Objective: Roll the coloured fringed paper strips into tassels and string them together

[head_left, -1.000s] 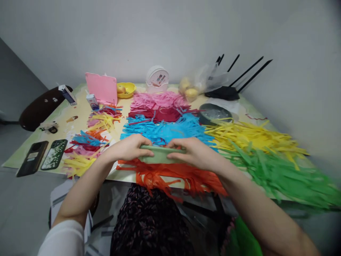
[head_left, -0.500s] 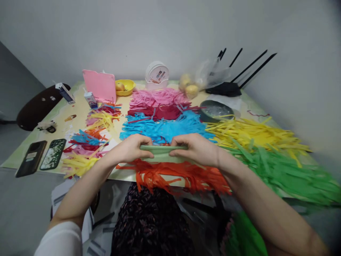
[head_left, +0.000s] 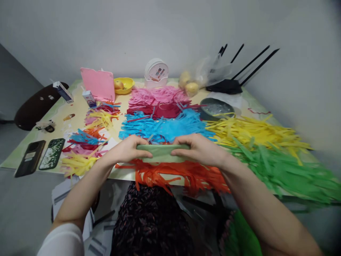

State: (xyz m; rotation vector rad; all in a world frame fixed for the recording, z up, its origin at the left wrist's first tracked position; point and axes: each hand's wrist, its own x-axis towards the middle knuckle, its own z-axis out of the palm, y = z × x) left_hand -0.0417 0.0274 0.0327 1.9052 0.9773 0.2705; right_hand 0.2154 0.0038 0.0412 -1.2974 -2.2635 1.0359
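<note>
Between my two hands a folded strip of light green paper (head_left: 161, 153) is held level above the table's front edge. My left hand (head_left: 132, 148) pinches its left end, thumb below and fingers behind. At the right end, my right hand (head_left: 194, 149) grips it the same way. Just under the strip lies a heap of orange fringed paper (head_left: 176, 174), partly hanging over the edge. Behind my hands are blue fringed paper (head_left: 170, 128), then dark red and pink fringe (head_left: 160, 96).
Green fringe (head_left: 279, 170) and yellow fringe (head_left: 255, 131) spread on the right, beside a dark bowl (head_left: 217, 108). Small mixed tassels (head_left: 85, 149) and two phones (head_left: 52, 153) lie left. A pink stand (head_left: 98, 84), a yellow bowl (head_left: 124, 86) and a black umbrella-like thing (head_left: 225, 87) are at the back.
Both hands still hold the green strip. They have moved slightly apart, and more of the strip's face shows between them. The view has shifted a little.
</note>
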